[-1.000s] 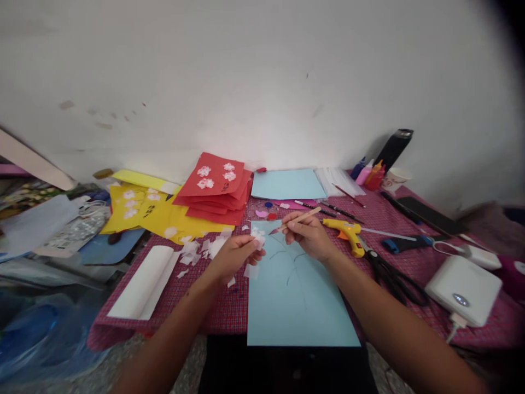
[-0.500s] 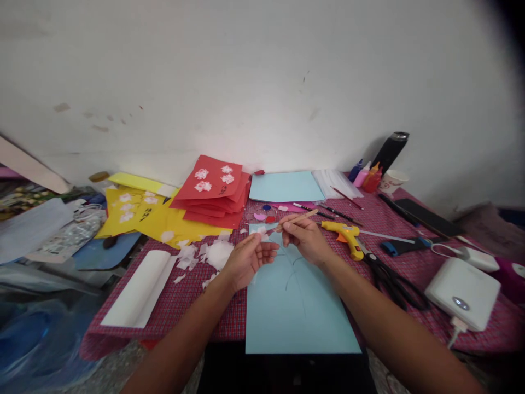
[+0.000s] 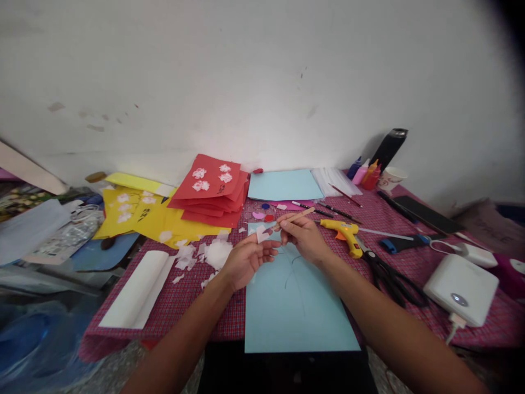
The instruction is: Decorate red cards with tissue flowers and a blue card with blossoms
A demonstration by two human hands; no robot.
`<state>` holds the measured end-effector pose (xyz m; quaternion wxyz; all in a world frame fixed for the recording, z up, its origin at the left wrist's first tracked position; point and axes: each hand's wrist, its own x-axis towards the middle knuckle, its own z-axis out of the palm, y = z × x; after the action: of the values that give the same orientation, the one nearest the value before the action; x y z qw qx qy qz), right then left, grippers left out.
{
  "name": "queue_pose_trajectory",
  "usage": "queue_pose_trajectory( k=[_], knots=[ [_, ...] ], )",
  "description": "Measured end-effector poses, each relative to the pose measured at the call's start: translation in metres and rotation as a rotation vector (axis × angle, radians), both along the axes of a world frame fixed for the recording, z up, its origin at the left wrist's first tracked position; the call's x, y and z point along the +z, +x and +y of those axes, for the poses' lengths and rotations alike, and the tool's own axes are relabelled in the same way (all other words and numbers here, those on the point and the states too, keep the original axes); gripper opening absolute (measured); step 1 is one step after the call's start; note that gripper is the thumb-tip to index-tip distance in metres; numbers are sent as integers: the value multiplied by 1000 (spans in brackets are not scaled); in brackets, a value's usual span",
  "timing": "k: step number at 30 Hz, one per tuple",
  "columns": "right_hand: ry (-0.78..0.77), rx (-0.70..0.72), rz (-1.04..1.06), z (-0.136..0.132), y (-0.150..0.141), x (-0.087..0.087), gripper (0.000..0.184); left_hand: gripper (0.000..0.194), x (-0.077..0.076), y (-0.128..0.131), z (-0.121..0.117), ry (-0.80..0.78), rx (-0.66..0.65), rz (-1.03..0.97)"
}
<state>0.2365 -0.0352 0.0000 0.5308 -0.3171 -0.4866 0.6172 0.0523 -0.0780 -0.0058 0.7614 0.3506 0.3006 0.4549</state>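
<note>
My left hand point(image 3: 247, 261) is palm up above the light blue sheet point(image 3: 303, 323), a small piece of white paper point(image 3: 261, 234) at its thumb and forefinger and the other fingers loosely curled. My right hand point(image 3: 304, 236) pinches a flat wooden craft stick point(image 3: 305, 214). The stick's lower end meets the paper piece or lies just beside it; I cannot tell which. Thin dark branching lines point(image 3: 301, 293) are drawn on the blue sheet under my hands. Left of my left hand lie torn white paper scraps point(image 3: 217, 253).
Red cards point(image 3: 205, 186) and yellow cards point(image 3: 123, 210) with white flowers lie back left. Folded white paper point(image 3: 133, 290) is front left. To the right are a yellow glue gun point(image 3: 346, 236), black scissors point(image 3: 389, 276), a white box point(image 3: 461, 290), paint bottles point(image 3: 365, 174) and a black flask point(image 3: 389, 150).
The white paper piece has turned and shows more of its face at my left fingertips. The stick has tilted slightly in my right hand, while the whole view shifted a little.
</note>
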Motion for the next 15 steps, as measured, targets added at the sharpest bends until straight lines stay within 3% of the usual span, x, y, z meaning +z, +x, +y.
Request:
queue_pose_trajectory(
  k=[15],
  knots=[
    [12,-11,-27,0,0,3,24,36,1,-1,0,11,29,43]
  ],
)
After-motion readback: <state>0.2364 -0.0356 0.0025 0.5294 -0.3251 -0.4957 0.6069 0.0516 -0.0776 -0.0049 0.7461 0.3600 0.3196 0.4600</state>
